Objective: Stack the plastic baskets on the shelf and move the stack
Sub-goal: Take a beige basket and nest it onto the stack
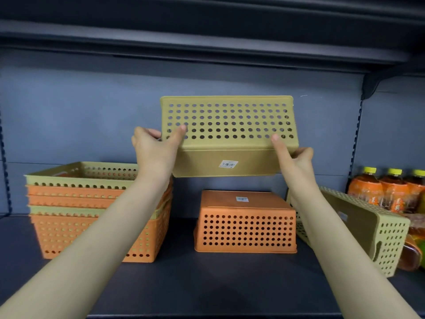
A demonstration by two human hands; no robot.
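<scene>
**Basket (226,125) in both hands, above the shelf (207,279)**

You hold the olive-green basket in the air with both hands, clear of everything on the shelf. It is tipped so that its perforated long wall faces you, with its solid bottom showing below that. A white label (228,164) sits on the bottom.

Your left hand (156,148) grips the basket's left end, thumb laid on the perforated wall and fingers wrapped round behind. Your right hand (296,162) grips the right end the same way, thumb on the front wall and fingers curled round the corner.

Directly below the held basket, an orange basket (246,226) lies upside down on the shelf, with a small sticker on its upturned bottom. To its left stands the stack (92,210) of nested orange and green baskets, rims up, with a green one on top. Your left forearm crosses in front of it.

On the right, another green basket (368,229) rests on its side, partly behind your right forearm. Just past it stand bottles (386,187) with yellow caps and orange labels.
</scene>
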